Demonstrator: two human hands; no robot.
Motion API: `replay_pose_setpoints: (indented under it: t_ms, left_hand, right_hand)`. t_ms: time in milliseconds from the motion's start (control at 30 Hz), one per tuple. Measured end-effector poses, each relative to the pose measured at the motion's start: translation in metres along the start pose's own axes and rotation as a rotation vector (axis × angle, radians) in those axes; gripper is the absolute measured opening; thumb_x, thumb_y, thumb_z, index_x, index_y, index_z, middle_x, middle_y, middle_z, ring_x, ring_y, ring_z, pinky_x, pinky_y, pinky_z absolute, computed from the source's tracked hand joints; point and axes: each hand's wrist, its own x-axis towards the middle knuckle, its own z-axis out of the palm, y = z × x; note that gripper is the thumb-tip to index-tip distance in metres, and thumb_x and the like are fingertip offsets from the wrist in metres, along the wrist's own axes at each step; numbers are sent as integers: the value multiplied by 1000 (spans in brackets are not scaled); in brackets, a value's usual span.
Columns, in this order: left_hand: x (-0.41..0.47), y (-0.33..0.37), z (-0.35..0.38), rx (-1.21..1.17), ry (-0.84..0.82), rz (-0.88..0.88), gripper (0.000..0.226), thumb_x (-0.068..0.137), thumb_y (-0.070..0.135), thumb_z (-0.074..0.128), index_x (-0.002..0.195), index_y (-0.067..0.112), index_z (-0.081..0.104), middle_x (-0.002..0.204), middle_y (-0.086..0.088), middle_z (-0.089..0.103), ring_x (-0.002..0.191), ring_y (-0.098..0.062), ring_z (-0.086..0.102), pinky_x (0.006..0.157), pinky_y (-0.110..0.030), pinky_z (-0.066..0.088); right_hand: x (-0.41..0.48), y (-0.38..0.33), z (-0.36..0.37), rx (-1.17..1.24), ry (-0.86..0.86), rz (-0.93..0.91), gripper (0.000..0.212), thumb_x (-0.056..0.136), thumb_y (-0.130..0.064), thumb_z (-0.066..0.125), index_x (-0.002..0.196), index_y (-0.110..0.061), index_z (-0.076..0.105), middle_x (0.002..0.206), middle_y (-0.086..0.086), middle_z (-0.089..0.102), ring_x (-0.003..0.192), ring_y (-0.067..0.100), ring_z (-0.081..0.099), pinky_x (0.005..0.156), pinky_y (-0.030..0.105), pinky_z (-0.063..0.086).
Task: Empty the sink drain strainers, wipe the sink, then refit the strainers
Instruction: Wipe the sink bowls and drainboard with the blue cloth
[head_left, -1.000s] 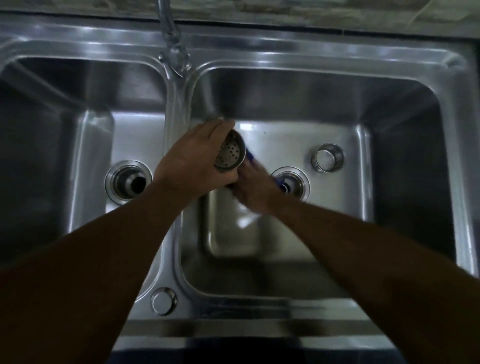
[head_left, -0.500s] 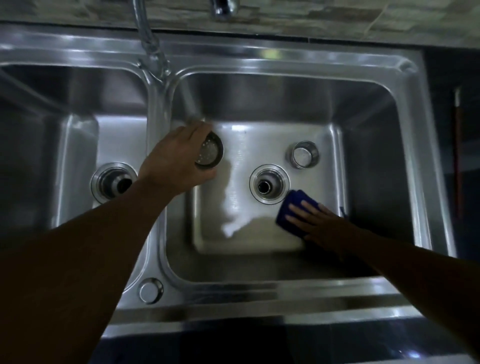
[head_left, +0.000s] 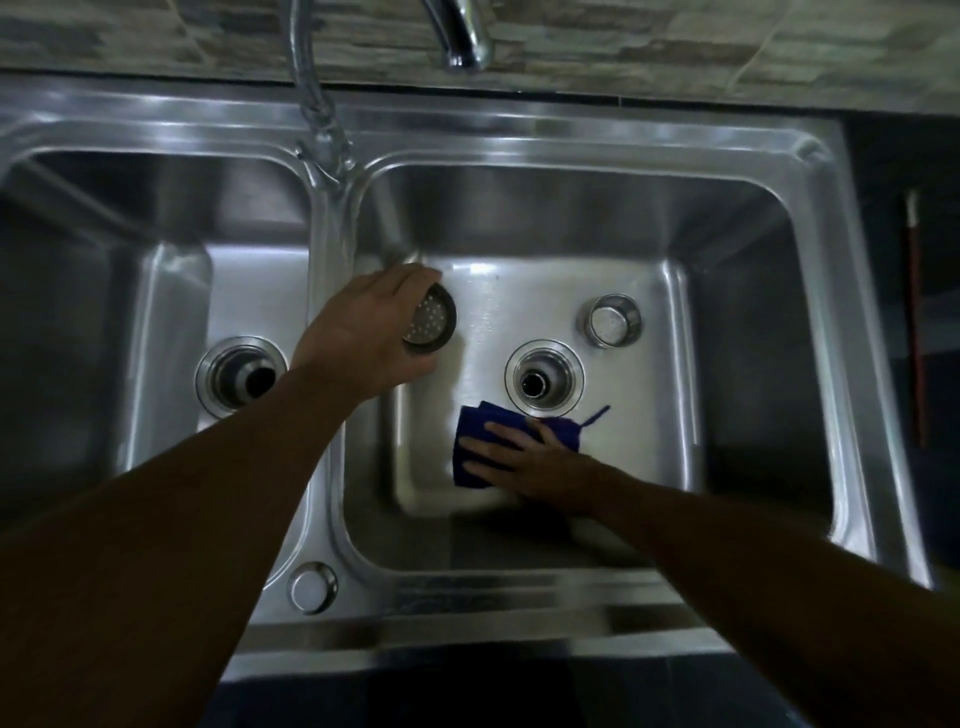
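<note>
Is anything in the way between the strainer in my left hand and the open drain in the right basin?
Nothing visible: bare basin floor lies between the strainer and the drain. The blue cloth under the right hand sits at the drain's near edge, off that line.

Double steel sink (head_left: 519, 130) seen from above. Left hand (head_left: 363, 332) grips a perforated strainer (head_left: 430, 323) over the right basin's left edge. Right hand (head_left: 524, 457) presses flat on a blue cloth (head_left: 470, 431) on the basin floor, just below the open drain (head_left: 544, 381). A second strainer (head_left: 614, 320) sits upright beside that drain. Left drain (head_left: 241, 375) is open.
</note>
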Motion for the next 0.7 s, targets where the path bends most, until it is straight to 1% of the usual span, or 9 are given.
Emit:
replay_pose_setpoints:
  t_ms: [67,133,200,267,367,467,567,600,700]
  left_hand:
    - [-2,0,-2,-12,-24,-17,87,70,42,84,144,17,46,140,-7,58,121,-34,58,102,-43,46]
    - [-4,1,-5,-30,-62,-28,89,68,44,84,145,21,45,141,-4,57,123,-32,57,103,-41,45]
    - [-6,3,-8,-68,-93,-46,89,67,43,85,144,24,44,141,0,57,123,-29,57,101,-38,45]
    - [-9,7,-10,-135,-117,-59,86,66,43,85,142,28,45,138,3,58,120,-24,59,96,-31,45]
    - [-15,19,-9,-264,-200,-48,75,65,40,83,131,34,50,121,8,65,106,-16,62,92,-28,48]
    - [-17,33,-2,-373,-300,-45,68,64,36,85,124,38,53,108,17,65,99,-7,64,89,-31,55]
    - [-12,39,4,-362,-319,-28,70,62,41,88,121,41,52,96,28,60,88,7,60,77,-14,47]
    - [-10,39,4,-359,-321,-37,71,60,43,87,121,42,51,97,27,60,88,6,60,76,-15,49]
    - [-4,36,4,-385,-303,-118,78,55,49,81,126,40,51,114,6,65,101,-14,64,87,-36,59]
  right_hand:
    - [14,-8,-11,115,-63,82,64,92,-11,59,151,-26,38,163,2,28,139,41,36,97,61,39]
    - [25,-7,-22,186,-12,207,60,90,-9,59,146,-24,42,156,4,36,129,38,41,96,53,40]
    - [31,0,-29,428,91,393,66,81,-7,68,142,-22,48,146,6,48,125,33,46,100,45,42]
    - [31,4,-42,921,303,679,60,73,-9,75,130,-26,62,126,3,66,114,25,61,99,38,50]
    - [25,11,-69,1711,596,972,42,75,-12,71,107,-38,74,104,5,76,95,29,73,78,35,60]
    - [20,16,-87,2287,541,749,52,87,-1,55,130,-27,66,121,16,70,99,33,72,79,39,58]
    - [15,12,-96,2439,360,470,57,90,0,52,141,-25,56,129,17,64,103,31,66,85,41,57]
    - [12,9,-93,2469,331,433,57,90,0,52,140,-25,56,131,17,63,105,30,66,88,40,56]
    - [0,3,-81,2510,325,406,56,88,-2,57,141,-22,56,135,16,62,110,28,67,92,37,57]
